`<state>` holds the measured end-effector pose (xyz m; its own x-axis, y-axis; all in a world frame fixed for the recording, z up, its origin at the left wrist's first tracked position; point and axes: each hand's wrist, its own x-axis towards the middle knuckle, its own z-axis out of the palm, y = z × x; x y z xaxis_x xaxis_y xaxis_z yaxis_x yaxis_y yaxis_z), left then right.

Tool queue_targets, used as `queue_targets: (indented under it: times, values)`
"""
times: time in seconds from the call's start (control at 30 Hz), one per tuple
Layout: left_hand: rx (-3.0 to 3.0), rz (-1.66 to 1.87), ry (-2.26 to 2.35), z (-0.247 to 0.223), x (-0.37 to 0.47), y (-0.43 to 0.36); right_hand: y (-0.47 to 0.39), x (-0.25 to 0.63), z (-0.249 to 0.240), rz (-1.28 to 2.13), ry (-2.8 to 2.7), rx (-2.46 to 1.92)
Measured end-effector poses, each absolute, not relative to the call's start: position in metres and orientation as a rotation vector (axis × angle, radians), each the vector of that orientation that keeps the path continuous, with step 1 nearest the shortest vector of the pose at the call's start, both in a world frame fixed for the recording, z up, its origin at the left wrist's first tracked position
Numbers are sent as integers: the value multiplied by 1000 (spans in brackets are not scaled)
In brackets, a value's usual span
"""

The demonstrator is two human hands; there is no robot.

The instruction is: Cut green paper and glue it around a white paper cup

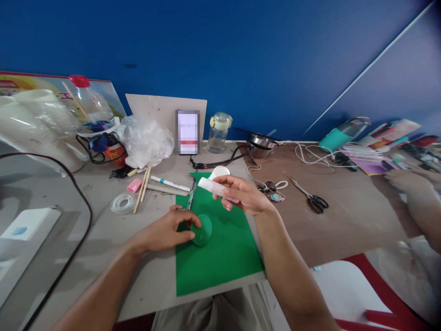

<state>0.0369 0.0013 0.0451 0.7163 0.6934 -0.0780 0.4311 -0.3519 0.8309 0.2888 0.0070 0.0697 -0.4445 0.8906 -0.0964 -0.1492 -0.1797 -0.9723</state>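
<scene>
My left hand (167, 231) pinches the left edge of a green paper circle (204, 233) between thumb and fingers. The circle is over a larger sheet of green paper (223, 259) on the table. Higher and to the right, my right hand (246, 195) is closed around a white glue stick (209, 185) with pinkish marks, its white end pointing left. Just behind the glue stick a round white lid or cup (220, 172) is partly hidden. A thin metal tool (191, 196) lies along the sheet's upper left edge.
Wooden sticks (142, 191), a marker (170, 183), a pink eraser-like block (134, 185) and a tape roll (123, 203) lie left. Scissors (314, 200) and keys (272, 187) are right. A phone (188, 132) and bottle (218, 134) stand behind. Another person's arm (413, 193) shows far right.
</scene>
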Motion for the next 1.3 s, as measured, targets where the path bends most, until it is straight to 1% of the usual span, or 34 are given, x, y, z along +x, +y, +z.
queue_targets:
  times: [0.2,0.33,0.53,0.8,1.07,1.3]
  values:
    - [2190,190,787,45,42,-5,8,287,71,1802,-1157,-757]
    - [2289,192,811,40,42,-7,8,284,68,1851,-1081,-682]
    - [2327,193,826,37,40,-7,3,281,71,1836,-1070,-481]
    - [2376,225,870,33,36,-4,3,287,75,1769,-1137,-467]
    - [2509,219,841,32,37,-3,1,287,75,1648,-1200,-600]
    - [2642,273,860,24,38,-1,1,281,72,1676,-1318,-637]
